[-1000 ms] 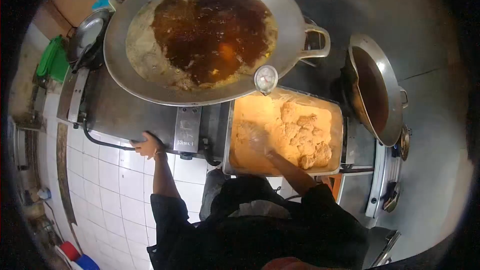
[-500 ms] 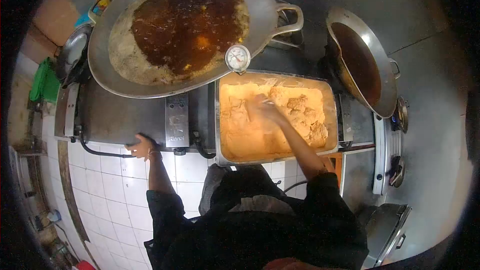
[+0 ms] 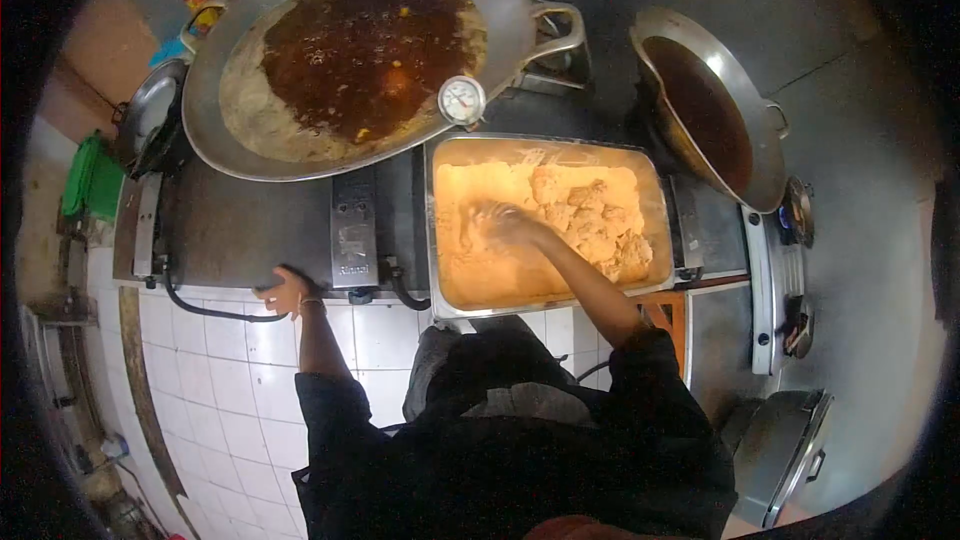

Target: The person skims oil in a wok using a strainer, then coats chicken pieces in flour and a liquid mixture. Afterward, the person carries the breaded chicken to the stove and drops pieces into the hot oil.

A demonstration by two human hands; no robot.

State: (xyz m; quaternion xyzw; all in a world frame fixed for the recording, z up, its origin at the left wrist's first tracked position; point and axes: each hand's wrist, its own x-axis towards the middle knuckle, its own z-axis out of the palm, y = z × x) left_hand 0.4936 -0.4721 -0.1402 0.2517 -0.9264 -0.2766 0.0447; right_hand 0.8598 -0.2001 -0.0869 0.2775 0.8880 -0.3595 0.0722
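Observation:
My right hand (image 3: 508, 225) is in a rectangular metal tray (image 3: 545, 312), over the left half of an orange-tan, flour-like powder (image 3: 490, 275). Motion smears its fingers, so I cannot see whether they hold anything. Several lumpy, powder-coated pieces (image 3: 592, 220) lie to the right of this hand; what they are under the coating is not clear. My left hand (image 3: 287, 293) rests on the front edge of the dark counter (image 3: 250, 240), fingers apart and holding nothing. It is close to a black hose (image 3: 225, 315).
A large wok (image 3: 215, 130) of dark bubbling oil stands behind the tray, with a dial thermometer (image 3: 462, 100) at its rim. Another wok (image 3: 765, 165) with dark liquid is at the right. A Rinnai stove panel (image 3: 353, 240) lies between my left hand and the tray.
My right hand has moved left across the powder, away from the coated pieces, which now show more. My left hand stays at the counter edge. The whole view has shifted slightly.

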